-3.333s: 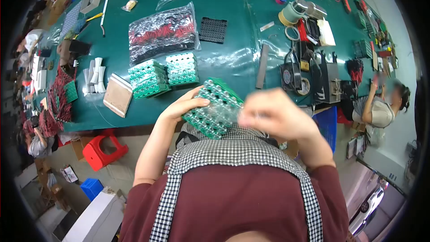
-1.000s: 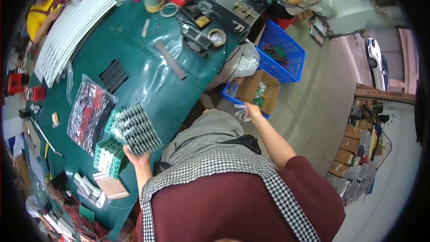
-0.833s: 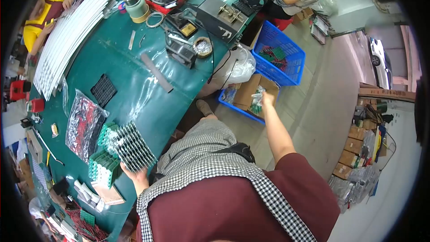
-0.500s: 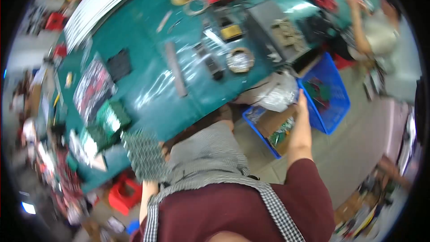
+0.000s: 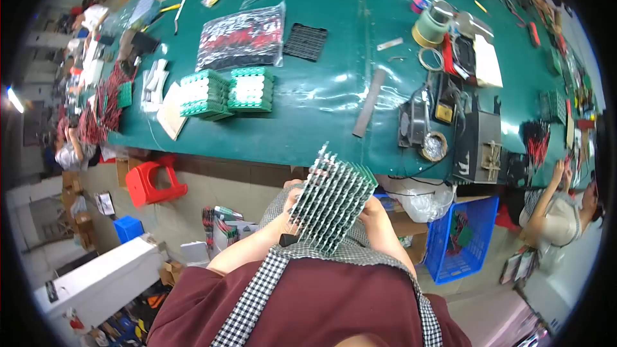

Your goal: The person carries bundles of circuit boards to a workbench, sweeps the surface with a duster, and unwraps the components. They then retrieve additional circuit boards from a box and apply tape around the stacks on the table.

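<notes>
A stack of thin green circuit boards [image 5: 331,202] with jagged edges is held tilted in front of my apron. My left hand [image 5: 292,200] grips its left side, the fingers partly hidden behind it. On the other side, my right hand [image 5: 371,211] is closed against the stack's right edge. Two similar green stacks [image 5: 204,93] [image 5: 251,90] stand on the green table [image 5: 308,122], beyond my left hand.
Beyond the stacks lie a plastic bag of red and black parts [image 5: 241,37] and a black grid tray [image 5: 305,42]. A soldering station [image 5: 443,106] and solder spool [image 5: 434,146] sit right. Below are a blue crate [image 5: 463,244] and red stool [image 5: 154,182]. A co-worker [image 5: 556,215] sits right.
My right hand has come from the blue crates to the stack. The stack has moved right to the front of my body, now between both hands. The view has swung left.
</notes>
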`<state>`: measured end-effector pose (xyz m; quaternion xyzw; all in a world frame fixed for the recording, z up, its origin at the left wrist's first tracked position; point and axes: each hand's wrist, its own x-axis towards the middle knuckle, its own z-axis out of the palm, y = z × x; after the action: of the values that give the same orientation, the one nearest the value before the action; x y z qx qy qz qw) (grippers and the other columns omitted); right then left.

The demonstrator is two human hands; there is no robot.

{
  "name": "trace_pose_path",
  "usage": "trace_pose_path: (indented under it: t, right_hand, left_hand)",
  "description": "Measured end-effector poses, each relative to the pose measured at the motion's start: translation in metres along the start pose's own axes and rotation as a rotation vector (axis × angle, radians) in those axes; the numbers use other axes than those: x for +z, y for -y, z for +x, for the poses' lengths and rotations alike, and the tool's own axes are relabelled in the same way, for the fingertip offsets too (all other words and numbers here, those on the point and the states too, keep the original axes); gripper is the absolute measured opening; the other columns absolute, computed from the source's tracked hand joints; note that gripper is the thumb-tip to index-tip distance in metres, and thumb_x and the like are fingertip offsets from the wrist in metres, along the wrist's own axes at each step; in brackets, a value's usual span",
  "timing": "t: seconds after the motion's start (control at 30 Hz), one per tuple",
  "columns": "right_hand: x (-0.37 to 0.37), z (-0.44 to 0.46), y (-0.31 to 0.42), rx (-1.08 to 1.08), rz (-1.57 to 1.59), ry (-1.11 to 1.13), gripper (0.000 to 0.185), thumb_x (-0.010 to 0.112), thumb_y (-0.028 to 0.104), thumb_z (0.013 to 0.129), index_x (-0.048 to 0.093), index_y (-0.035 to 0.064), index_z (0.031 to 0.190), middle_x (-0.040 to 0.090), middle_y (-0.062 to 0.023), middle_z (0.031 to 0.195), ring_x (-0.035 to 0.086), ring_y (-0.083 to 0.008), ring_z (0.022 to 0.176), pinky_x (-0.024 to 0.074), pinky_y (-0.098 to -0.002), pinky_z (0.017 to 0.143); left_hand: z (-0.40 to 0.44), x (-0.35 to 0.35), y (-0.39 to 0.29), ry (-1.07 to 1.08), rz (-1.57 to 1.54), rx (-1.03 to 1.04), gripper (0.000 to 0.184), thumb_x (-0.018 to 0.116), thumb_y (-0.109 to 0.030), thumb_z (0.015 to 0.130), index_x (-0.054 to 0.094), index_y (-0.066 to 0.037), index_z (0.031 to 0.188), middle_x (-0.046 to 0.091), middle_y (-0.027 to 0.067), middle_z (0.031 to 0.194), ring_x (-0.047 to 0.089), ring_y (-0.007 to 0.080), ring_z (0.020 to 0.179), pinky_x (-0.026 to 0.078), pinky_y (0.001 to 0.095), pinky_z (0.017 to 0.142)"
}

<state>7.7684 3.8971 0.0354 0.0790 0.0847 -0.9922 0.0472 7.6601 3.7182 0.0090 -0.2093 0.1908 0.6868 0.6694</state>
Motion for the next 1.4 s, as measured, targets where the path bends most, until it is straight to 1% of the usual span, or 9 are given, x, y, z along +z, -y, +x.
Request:
trace_pose_path:
  t: [0.13,0.27,0.43,0.6,0.73,0.87,1.0,1.13,1.4]
  right_hand:
    - [-0.056,0.057,-0.040,0.167,0.261,-0.054,0.057,0.047,0.031,0.088,0.026,0.0086,0.136,0.044,-0.0237,0.124,0.048,-0.0337,0.112,0.0431,-0.0461,0.092]
    - [-0.046,0.108,-0.063,0.141,0.348,-0.190,0.056,0.057,0.024,0.081,0.036,0.0045,0.129,0.058,-0.0177,0.099,0.057,-0.0237,0.079,0.0508,-0.0385,0.072]
    - [0.075,0.189,-0.060,0.075,0.109,-0.123,0.087,0.075,0.037,0.063,0.034,-0.0011,0.130,0.048,-0.0245,0.120,0.051,-0.0335,0.107,0.0449,-0.0471,0.090]
    - [0.095,0.215,-0.050,-0.142,0.038,-0.142,0.082,0.074,0.037,0.064,0.038,0.0005,0.128,0.050,-0.0207,0.119,0.053,-0.0347,0.106,0.0442,-0.0507,0.090]
    - [0.081,0.203,-0.030,-0.133,-0.056,-0.318,0.067,0.068,0.024,0.070,0.040,-0.0018,0.125,0.051,-0.0181,0.120,0.054,-0.0314,0.105,0.0451,-0.0458,0.090]
    - [0.073,0.202,-0.023,-0.139,-0.363,-0.510,0.065,0.065,0.015,0.074,0.035,-0.0016,0.129,0.053,-0.0129,0.117,0.054,-0.0248,0.105,0.0457,-0.0367,0.089]
    - [0.089,0.215,-0.017,-0.142,-0.486,-0.563,0.072,0.065,0.012,0.073,0.028,0.0016,0.134,0.049,-0.0119,0.121,0.049,-0.0230,0.110,0.0413,-0.0347,0.093]
    - [0.089,0.228,-0.008,-0.125,-0.550,-0.577,0.080,0.066,0.011,0.073,0.019,0.0050,0.138,0.043,-0.0117,0.126,0.044,-0.0230,0.115,0.0374,-0.0346,0.096]
    - [0.104,0.233,0.003,-0.020,-0.573,-0.660,0.081,0.069,0.013,0.073,0.019,0.0041,0.136,0.044,-0.0121,0.124,0.044,-0.0234,0.114,0.0378,-0.0349,0.096]
  left_hand:
    - [-0.032,0.069,-0.033,0.145,-0.069,0.082,0.041,0.064,-0.026,0.070,0.059,-0.010,0.108,0.060,0.0083,0.108,0.057,0.0242,0.098,0.047,0.0438,0.086]
    - [-0.056,0.063,-0.082,0.276,-0.284,0.040,0.032,0.066,-0.019,0.073,0.062,-0.019,0.105,0.059,0.0031,0.112,0.052,0.0216,0.108,0.040,0.0472,0.093]
    - [-0.096,0.062,-0.163,0.467,-0.259,-0.116,0.049,0.047,-0.041,0.088,0.047,-0.007,0.123,0.050,0.0133,0.123,0.048,0.0297,0.113,0.040,0.0536,0.092]
    - [-0.110,0.074,-0.219,0.102,0.685,-0.122,0.055,0.028,-0.048,0.093,0.037,-0.008,0.130,0.052,0.0137,0.120,0.053,0.0251,0.109,0.042,0.0342,0.089]
    - [-0.095,0.064,-0.234,-0.209,0.929,0.148,0.053,0.026,-0.045,0.095,0.049,-0.005,0.121,0.056,0.0071,0.114,0.053,0.0158,0.101,0.041,0.0317,0.089]
    - [-0.098,0.067,-0.245,-0.108,0.782,0.388,0.062,0.041,-0.043,0.091,0.025,-0.003,0.136,0.031,0.0145,0.137,0.031,0.0260,0.126,0.025,0.0370,0.103]
    - [-0.088,0.083,-0.248,-0.265,1.212,0.486,0.087,0.067,-0.031,0.075,0.017,0.002,0.137,0.032,0.0200,0.135,0.030,0.0300,0.127,0.025,0.0379,0.104]
    - [-0.065,0.077,-0.236,-0.422,1.442,0.539,0.106,0.077,-0.037,0.062,0.012,0.001,0.137,0.032,0.0255,0.128,0.034,0.0364,0.121,0.031,0.0422,0.100]
    - [-0.041,0.056,-0.223,-0.410,1.215,0.554,0.102,0.075,-0.030,0.065,0.011,-0.001,0.138,0.032,0.0227,0.126,0.035,0.0335,0.120,0.033,0.0413,0.099]
